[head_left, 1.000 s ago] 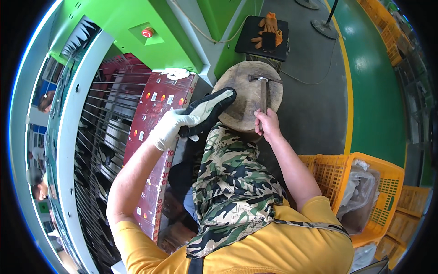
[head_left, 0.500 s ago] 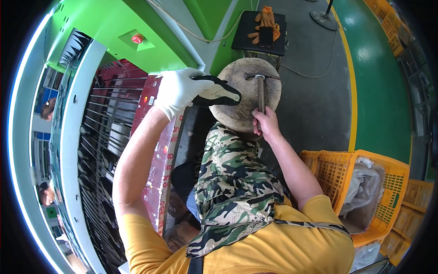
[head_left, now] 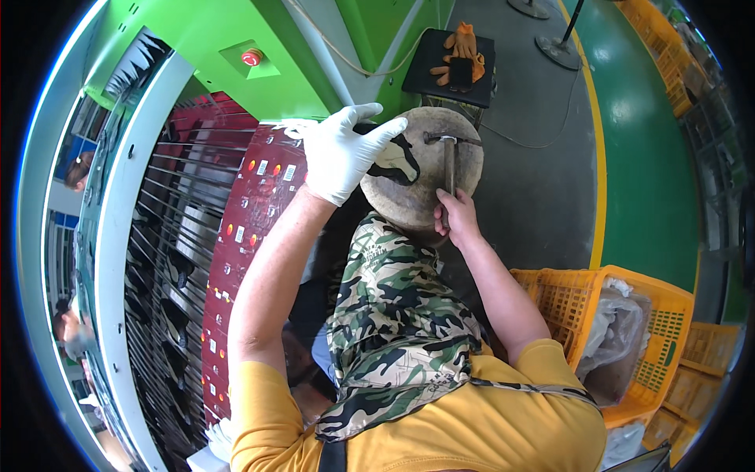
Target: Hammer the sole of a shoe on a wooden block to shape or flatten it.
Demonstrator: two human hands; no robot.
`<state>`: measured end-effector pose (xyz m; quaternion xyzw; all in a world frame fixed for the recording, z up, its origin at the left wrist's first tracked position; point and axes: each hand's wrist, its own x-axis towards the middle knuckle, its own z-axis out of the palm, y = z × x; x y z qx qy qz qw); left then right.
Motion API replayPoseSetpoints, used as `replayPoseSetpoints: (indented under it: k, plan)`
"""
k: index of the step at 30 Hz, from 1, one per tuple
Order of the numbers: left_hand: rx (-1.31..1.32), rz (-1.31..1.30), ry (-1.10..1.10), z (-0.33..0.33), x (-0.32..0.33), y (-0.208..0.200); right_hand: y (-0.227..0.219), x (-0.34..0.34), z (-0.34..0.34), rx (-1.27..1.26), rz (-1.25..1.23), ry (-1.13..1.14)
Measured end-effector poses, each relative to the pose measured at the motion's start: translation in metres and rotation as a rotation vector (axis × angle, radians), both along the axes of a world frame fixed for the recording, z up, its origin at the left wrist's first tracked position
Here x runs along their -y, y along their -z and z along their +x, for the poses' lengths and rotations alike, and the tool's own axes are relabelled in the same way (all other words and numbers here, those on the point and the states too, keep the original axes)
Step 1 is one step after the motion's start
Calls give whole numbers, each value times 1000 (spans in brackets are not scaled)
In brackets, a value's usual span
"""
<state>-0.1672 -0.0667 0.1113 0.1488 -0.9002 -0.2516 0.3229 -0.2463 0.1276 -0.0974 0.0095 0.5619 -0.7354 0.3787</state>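
Note:
My right hand (head_left: 456, 215), bare, is wrapped round the lower handle of a hammer (head_left: 450, 161). The hammer's head rests on or just over a round, worn block (head_left: 429, 189), far end away from me. My left hand (head_left: 340, 156), in a white glove, is held at the block's left edge with thumb and forefinger spread apart. Beside and partly behind it is a black shoe with a pale sole (head_left: 399, 162), tilted over the block's left part. The glove hides the shoe's other end; no grip on it shows.
To the left, a rack of metal rods (head_left: 185, 185) carries several dark shoes, beside a dark red printed board (head_left: 255, 189). A green machine (head_left: 295, 86) with a red button stands ahead. Orange gloves (head_left: 464, 43) and a phone lie on a black stool (head_left: 425, 67). Right: a yellow crate (head_left: 562, 295).
My left hand has opened from round the shoe and shifted right, thumb and forefinger parting. The shoe sits more steeply turned. My right hand and the hammer have hardly moved.

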Motion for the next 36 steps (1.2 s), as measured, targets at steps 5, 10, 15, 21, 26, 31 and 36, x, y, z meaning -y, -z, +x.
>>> replayPoseSetpoints:
  k: [5, 10, 15, 21, 26, 31, 36]
  plan:
    - [-101, 602, 210, 1, 1, 17, 6, -5, -5, 101, -103, 21]
    - [-273, 692, 211, -6, -7, 35, -15, -16, -6, 130, -72, -5]
    - [-289, 543, 49, -22, -4, 30, -60, -46, 7, 61, -101, -88]
    - [-140, 543, 96, -35, 5, 34, -107, -71, 17, -452, -189, -55]
    - [-184, 641, 224, -35, 14, 43, -166, -75, 8, -527, -52, -77]
    - [-161, 648, 272, -37, 12, 44, -242, -72, -1, -858, 32, -105]
    - [-170, 621, 232, -39, 13, 48, -250, -45, -3, -928, -76, -45]
